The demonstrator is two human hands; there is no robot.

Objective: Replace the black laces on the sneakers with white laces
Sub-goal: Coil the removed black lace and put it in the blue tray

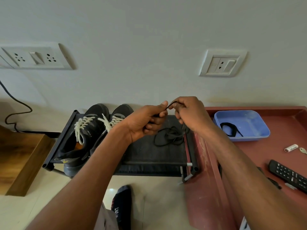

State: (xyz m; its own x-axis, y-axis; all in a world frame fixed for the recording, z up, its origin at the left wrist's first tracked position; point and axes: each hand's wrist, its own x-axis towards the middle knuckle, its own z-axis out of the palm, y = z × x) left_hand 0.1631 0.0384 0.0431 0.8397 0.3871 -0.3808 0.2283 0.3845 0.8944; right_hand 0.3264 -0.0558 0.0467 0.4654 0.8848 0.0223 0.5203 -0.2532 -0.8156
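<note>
Two dark sneakers stand side by side on the left of a black shoe rack (149, 156), the left sneaker (86, 130) and the right sneaker (119, 117) both threaded with white laces (81, 127). Above the rack, my left hand (146, 122) and my right hand (187, 112) pinch a black lace (171, 104) between them. The rest of that lace hangs down into a loose pile (169, 136) on the rack top. Another black lace (230, 129) lies coiled in a blue tray (249, 120).
The blue tray sits on a reddish-brown table (274, 155) to the right, along with a remote control (289, 175), a white lighter (291, 147) and a key (303, 151). A wooden block (21, 156) is at left. My socked foot (123, 206) rests on the tiled floor.
</note>
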